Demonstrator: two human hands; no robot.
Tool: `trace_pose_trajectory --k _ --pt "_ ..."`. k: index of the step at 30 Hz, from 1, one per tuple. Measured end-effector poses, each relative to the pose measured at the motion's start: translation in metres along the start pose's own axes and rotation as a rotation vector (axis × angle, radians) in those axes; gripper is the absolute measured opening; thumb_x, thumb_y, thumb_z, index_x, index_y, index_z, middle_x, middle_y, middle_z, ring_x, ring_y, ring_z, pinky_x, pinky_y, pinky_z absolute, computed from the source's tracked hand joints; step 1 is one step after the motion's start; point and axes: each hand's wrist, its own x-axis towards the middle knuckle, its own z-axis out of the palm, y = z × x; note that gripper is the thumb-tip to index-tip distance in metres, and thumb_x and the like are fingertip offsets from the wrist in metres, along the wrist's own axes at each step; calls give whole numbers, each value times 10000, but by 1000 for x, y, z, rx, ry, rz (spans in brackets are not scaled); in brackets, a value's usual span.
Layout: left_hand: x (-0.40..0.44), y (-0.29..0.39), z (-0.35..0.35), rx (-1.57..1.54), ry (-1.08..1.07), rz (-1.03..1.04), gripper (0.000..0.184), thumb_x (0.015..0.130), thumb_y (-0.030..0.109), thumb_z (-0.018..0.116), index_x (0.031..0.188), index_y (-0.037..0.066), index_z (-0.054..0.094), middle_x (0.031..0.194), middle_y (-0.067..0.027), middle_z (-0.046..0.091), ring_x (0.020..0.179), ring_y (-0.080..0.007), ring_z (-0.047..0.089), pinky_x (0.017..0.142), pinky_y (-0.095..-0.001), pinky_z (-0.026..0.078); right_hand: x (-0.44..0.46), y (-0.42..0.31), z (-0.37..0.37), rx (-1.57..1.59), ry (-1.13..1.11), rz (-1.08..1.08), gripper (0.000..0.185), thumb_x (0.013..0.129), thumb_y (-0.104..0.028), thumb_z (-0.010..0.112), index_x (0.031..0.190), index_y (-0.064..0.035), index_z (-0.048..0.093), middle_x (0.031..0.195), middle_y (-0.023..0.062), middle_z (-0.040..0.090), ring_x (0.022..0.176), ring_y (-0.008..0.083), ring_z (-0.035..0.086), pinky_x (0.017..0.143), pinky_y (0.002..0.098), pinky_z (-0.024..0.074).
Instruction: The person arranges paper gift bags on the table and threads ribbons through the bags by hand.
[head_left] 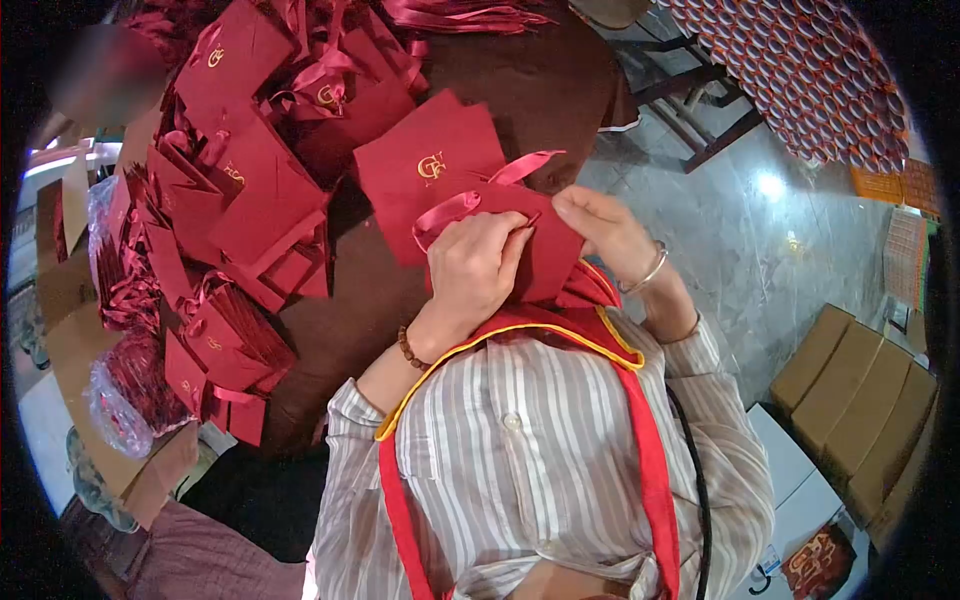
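Note:
A dark red card bag (548,250) lies before my chest, with a pink ribbon (447,212) looped at its upper left. My left hand (472,265) is closed in a pinch over the bag's upper part, near the ribbon. At the bag's right edge is my right hand (607,235), its thumb and fingertips pressed together; whatever lies between them is too small to make out. Another red bag (400,165) with a gold emblem lies just beyond, partly under the first. The ribbon's other end sticks out between my hands.
Piles of red bags (265,200) with ribbons cover the left of the brown round table (520,60). A bundle of ribbons (460,15) lies at its far edge. A wooden stool (700,110) and cardboard boxes (850,390) stand on the right. Plastic-wrapped goods (135,390) are at left.

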Motion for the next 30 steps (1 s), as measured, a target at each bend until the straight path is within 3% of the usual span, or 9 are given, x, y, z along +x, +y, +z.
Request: trace_pose_trajectory --k 1,3,5,8,12,14,17,21,30 --pt "0 1 -1 -6 -6 -4 75 744 92 637 786 46 596 680 -79 590 609 -245 575 537 -342 423 0 0 -2 325 -39 190 175 902 -216 477 956 -77 569 844 28 630 728 153 603 595 280 461" --pt "-1 0 0 -14 -12 -9 78 749 91 634 802 47 597 679 -84 595 612 -249 580 535 -347 425 0 1 -5 287 -27 212 183 913 -210 456 971 -79 571 893 -2 618 774 107 601 624 258 489" --pt "-3 -3 0 -64 -5 -24 79 754 74 625 817 42 592 690 -97 588 614 -263 577 541 -352 428 -1 -3 -7 677 -50 236 212 907 -193 459 1005 -32 555 929 44 617 823 139 614 673 299 519" --pt "0 -1 -2 -101 -31 -104 68 764 51 609 820 28 579 711 -117 580 624 -278 576 553 -355 436 -4 -2 -13 779 -131 200 248 901 -188 464 1050 -5 540 972 56 611 847 161 622 696 312 531" --pt "3 2 -6 -216 -24 -134 64 768 32 599 817 13 562 721 -129 569 625 -291 569 558 -361 441 -5 -2 -18 729 -212 170 254 874 -137 513 1083 6 527 977 61 615 843 158 620 691 285 526" --pt "7 7 -9 -284 -5 -198 65 767 21 595 816 10 553 712 -133 559 620 -298 560 554 -364 443 -8 -2 -12 471 -149 130 277 834 -80 570 1089 17 525 959 62 616 824 140 612 690 251 513" --pt "10 7 -6 -219 -17 -120 62 762 23 599 796 10 549 699 -133 557 615 -302 556 544 -367 440 -9 -3 -9 432 -118 135 299 797 -28 613 1083 -6 528 980 55 612 829 109 605 703 253 518" --pt "11 11 -6 -176 -91 -47 57 787 26 590 823 -11 566 723 -146 577 633 -291 575 565 -335 450 -11 -10 -1 315 -79 136 276 808 -33 602 1073 -5 530 965 50 615 834 104 597 712 241 503" --pt "13 16 -7 -152 -112 -123 58 769 37 600 773 -2 557 708 -154 580 632 -318 585 559 -366 455 -12 -4 3 273 -70 15 257 818 -25 582 1067 15 532 960 48 607 849 98 577 763 241 475"
